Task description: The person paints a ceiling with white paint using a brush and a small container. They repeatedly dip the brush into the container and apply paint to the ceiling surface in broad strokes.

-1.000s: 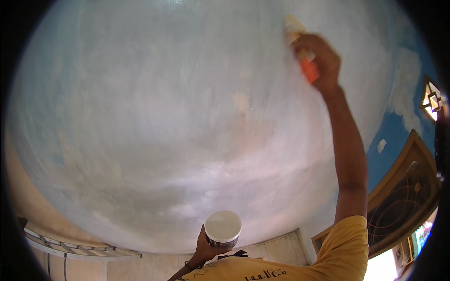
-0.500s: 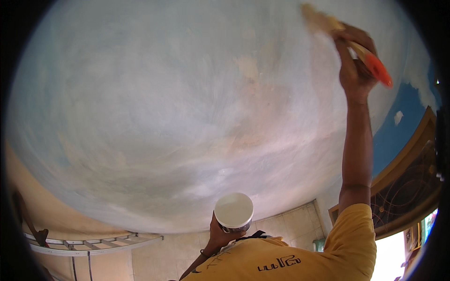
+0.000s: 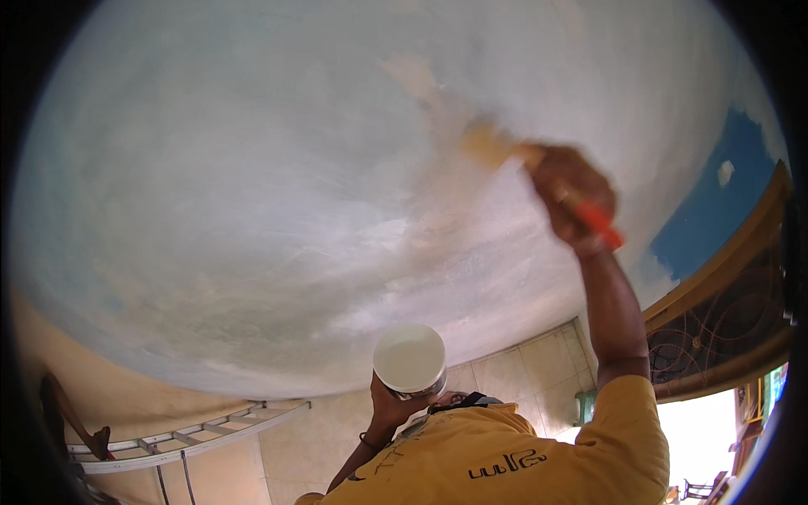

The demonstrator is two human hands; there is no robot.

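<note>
A paintbrush [image 3: 488, 145] with pale yellowish bristles and an orange handle end is gripped in my right hand [image 3: 576, 192], which is raised and blurred by motion. Its bristles are at the painted surface [image 3: 252, 202], a curved-looking expanse of cloudy white, grey and pale blue with beige patches. Lower down, my left hand [image 3: 390, 409] is wrapped round the side of a white tub [image 3: 410, 360]. Pale white shows within its round rim; how full it is, I cannot tell.
A metal ladder [image 3: 202, 435] lies across the lower left, with what looks like a person's leg and foot [image 3: 94, 439] at it. On the right are a bright blue painted patch [image 3: 703, 215] and a brown-framed dark panel with curved lines [image 3: 715, 337]. Beige tiles [image 3: 497, 370] show below.
My right hand has swept the paintbrush down and to the left across the painted surface. The tub in my left hand appears slightly higher and further left, and the whole view has shifted a little.
</note>
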